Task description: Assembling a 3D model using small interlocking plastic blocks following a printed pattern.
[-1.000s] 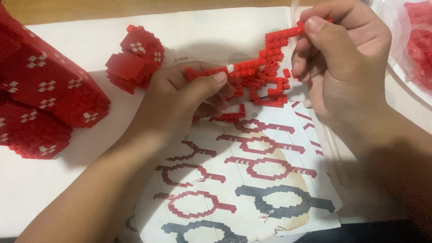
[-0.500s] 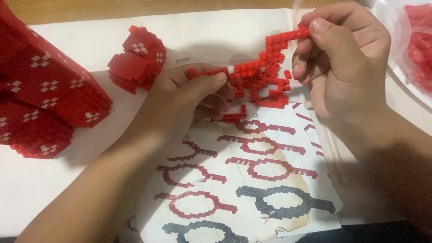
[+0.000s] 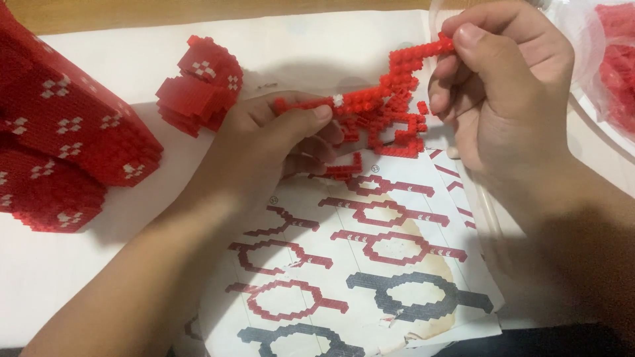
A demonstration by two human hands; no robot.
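Observation:
A thin, open lattice of small red building bricks (image 3: 387, 106) is held just above the table between both hands. My left hand (image 3: 278, 142) pinches its left end with thumb on top. My right hand (image 3: 503, 86) grips its upper right end between thumb and fingers. Under the lattice lies an instruction sheet (image 3: 357, 264) printed with red and dark ring-shaped layer diagrams; a short red brick strip (image 3: 344, 170) rests on its top edge.
A large red brick-built block with white diamond patterns (image 3: 63, 142) fills the left side. A smaller red built piece (image 3: 198, 86) sits behind my left hand. A clear plastic tray with loose red bricks (image 3: 618, 73) is at the far right.
Both hands and the lattice stay almost in place; my right thumb has shifted slightly along the lattice's upper right end.

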